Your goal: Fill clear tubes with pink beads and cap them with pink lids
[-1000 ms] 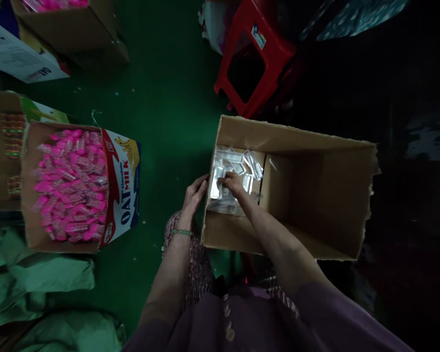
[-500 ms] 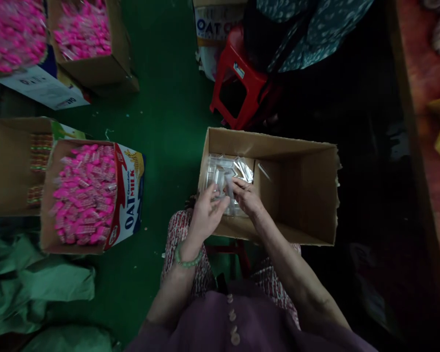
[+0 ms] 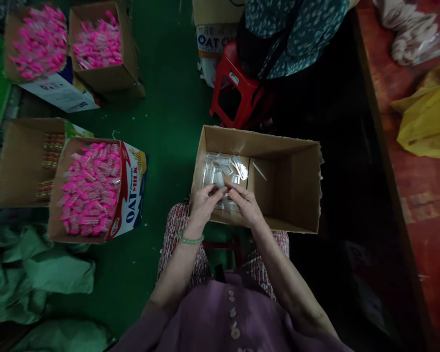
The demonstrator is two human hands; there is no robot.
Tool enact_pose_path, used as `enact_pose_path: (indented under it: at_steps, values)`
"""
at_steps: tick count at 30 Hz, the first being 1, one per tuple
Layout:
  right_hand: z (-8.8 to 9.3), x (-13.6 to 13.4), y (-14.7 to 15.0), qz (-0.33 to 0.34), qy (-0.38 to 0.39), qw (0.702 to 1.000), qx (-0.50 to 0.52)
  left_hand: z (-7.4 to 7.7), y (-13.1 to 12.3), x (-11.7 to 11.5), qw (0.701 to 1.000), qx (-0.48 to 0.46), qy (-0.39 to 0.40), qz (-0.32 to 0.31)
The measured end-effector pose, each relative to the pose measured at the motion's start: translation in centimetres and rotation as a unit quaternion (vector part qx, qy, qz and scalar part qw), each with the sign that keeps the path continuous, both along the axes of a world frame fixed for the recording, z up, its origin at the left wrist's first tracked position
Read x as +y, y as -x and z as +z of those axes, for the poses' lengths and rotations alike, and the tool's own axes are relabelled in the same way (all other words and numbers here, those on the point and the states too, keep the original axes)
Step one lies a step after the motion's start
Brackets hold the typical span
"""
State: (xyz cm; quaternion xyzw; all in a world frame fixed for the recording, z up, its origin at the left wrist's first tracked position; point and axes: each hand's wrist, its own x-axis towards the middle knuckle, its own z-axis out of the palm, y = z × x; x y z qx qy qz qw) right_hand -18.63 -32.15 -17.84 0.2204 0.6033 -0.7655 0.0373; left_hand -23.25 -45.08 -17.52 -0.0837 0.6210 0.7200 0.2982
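Note:
My left hand [image 3: 206, 203] and my right hand [image 3: 245, 201] meet over the left end of an open cardboard box [image 3: 286, 186] between my knees. Their fingers pinch a small clear plastic piece [image 3: 219, 178], perhaps a case or a sleeve; its exact kind does not show. Beneath and beyond the fingers, several clear rectangular plastic pieces [image 3: 239, 167] lie at the box's left end. A single thin clear strip [image 3: 259, 170] rests farther right on the cardboard bottom. My fingers partly cover the held piece.
A carton of pink wrapped items [image 3: 90, 190] stands to the left, with more pink-filled cartons [image 3: 40, 44] behind. A red stool [image 3: 238, 85] and a seated person [image 3: 293, 39] are beyond the box. A reddish table [image 3: 418, 195] with a yellow bag [image 3: 429, 117] runs along the right.
My left hand has closed from a looser, spread pose, and both hands now meet at the clear piece. The whole view has shifted slightly, showing more of the table at right.

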Motion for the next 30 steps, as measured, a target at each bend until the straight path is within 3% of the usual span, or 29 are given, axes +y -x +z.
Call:
enact_pose_path:
  at_steps: [4, 13, 25, 30]
  values:
    - [0.5, 0.1, -0.8, -0.01, -0.011, 1.0, 0.02, -0.1, -0.2, 0.1, 1.0, -0.011, -0.006, 0.007]
    - [-1.8, 0.0, -1.2, -0.029, 0.106, 0.993, -0.045, -1.5, -0.5, -0.6, 0.997, 0.026, 0.001, -0.075]
    - [-2.7, 0.3, -1.1, -0.058, 0.171, 0.98, -0.087, -3.1, 0.3, -0.4, 0.994, 0.042, 0.01, -0.102]
    - [-3.8, -0.5, -1.6, -0.084, 0.186, 0.974, -0.099, -3.6, -0.5, 0.1, 0.992, 0.06, 0.051, -0.097]
